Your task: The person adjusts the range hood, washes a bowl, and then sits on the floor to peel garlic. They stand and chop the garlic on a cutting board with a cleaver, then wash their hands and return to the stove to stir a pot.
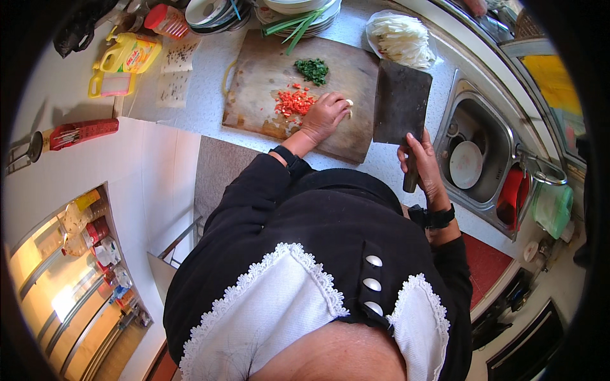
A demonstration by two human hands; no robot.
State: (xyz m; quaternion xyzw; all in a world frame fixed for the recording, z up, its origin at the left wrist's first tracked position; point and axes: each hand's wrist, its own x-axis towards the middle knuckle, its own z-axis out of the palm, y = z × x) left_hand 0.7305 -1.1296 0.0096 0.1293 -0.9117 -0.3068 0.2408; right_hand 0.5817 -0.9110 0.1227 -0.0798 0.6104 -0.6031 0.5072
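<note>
My left hand rests on a wooden chopping board, its fingertips around small white pieces that look like garlic cloves and are partly hidden. In my right hand is the handle of a cleaver, its broad dark blade pointing away from me just past the board's right edge. A pile of chopped red pepper lies beside my left hand. Beyond it sits a smaller heap of chopped greens.
A plate of white strips stands behind the blade. Green onion stalks lie across stacked plates at the back. On the right, a steel sink holds a white plate. Yellow jugs and a red-lidded jar stand left.
</note>
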